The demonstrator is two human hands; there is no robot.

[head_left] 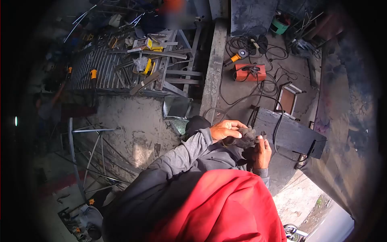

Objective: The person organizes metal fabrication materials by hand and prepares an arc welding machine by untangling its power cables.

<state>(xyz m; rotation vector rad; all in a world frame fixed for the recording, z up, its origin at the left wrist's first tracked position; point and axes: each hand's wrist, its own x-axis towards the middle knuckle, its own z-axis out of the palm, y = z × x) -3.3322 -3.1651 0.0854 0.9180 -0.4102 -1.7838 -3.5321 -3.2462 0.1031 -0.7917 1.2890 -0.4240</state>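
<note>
In front of my chest, a crumpled dark grey fabric piece (246, 139), which looks like a work glove, is stretched between my two hands. My left hand (226, 130) pinches its left side with thumb and fingers, the grey sleeve reaching to the wrist. On the other side, my right hand (262, 154) grips the glove's edge between thumb and fingertips. Parts of the right fingers are hidden behind the fabric. Just right of my hands lies a dark bench (288, 131) with a black cable running across it.
An angle grinder (236, 57), an orange-red box (250, 72) and tangled cables lie on the floor ahead. A small framed stool (288, 101) stands by the bench. Metal bars cover a slatted rack (109, 70) at upper left. A metal frame (86, 155) stands left.
</note>
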